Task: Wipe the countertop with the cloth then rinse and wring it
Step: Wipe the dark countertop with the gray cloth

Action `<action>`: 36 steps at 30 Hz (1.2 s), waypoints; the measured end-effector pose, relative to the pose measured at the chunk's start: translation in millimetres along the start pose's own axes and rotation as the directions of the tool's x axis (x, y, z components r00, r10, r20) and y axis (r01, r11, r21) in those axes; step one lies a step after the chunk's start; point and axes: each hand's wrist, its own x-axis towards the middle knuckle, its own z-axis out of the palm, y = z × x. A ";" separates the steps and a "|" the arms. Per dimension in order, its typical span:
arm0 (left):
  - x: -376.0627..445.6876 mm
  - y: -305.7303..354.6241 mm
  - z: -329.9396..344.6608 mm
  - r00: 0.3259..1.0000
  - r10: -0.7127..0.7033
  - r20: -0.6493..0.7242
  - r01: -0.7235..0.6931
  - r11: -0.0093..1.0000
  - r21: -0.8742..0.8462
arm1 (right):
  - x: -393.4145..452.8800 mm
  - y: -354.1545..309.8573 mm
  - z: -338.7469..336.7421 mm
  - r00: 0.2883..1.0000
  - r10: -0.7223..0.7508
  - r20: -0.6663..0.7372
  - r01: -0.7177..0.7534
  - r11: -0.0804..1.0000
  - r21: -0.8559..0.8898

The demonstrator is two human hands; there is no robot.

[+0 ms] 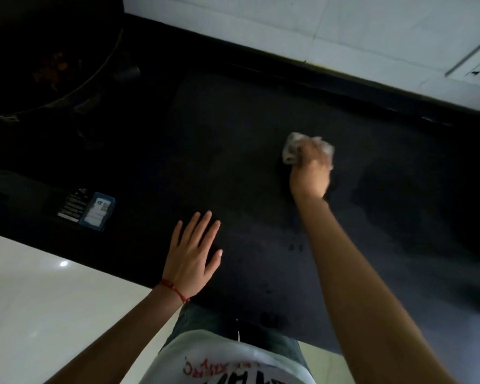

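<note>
Head camera looks down on a dark countertop [233, 162] that runs diagonally across the frame, with pale wall tiles [316, 29] along its far edge at the top. A crumpled whitish cloth [291, 148] sits right of centre, bunched under the right hand [311, 173]. That hand is closed over the cloth and presses it onto the surface, so the fabric shows only past the fingers and on the hand's left side. The arm stretches up from the lower right of the frame.

Well apart from the cloth, in the lower middle, the left hand [191, 253] lies flat on the countertop near its front edge, fingers straight and slightly spread, holding nothing. A red thread bracelet [175, 291] circles its wrist.

At the left of the frame, a small blue box [96, 212] rests on the counter. Upper left, a round dark shape is too dim to identify.
</note>
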 end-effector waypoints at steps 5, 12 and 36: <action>0.7 -2.1 1.8 1.000 0.010 -0.008 -0.010 1.000 0.012 | -32.0 1.2 -2.1 0.867 -0.435 0.243 0.434 0.899 0.060; 0.7 -0.9 2.9 1.000 0.005 -0.023 -0.005 1.000 0.007 | -16.5 24.9 -25.1 0.998 -0.016 -0.056 0.014 1.000 -0.023; -1.4 -0.2 1.0 1.000 0.005 -0.013 -0.005 1.000 -0.011 | -90.4 46.9 -28.4 0.997 -0.069 -0.024 0.068 0.996 -0.059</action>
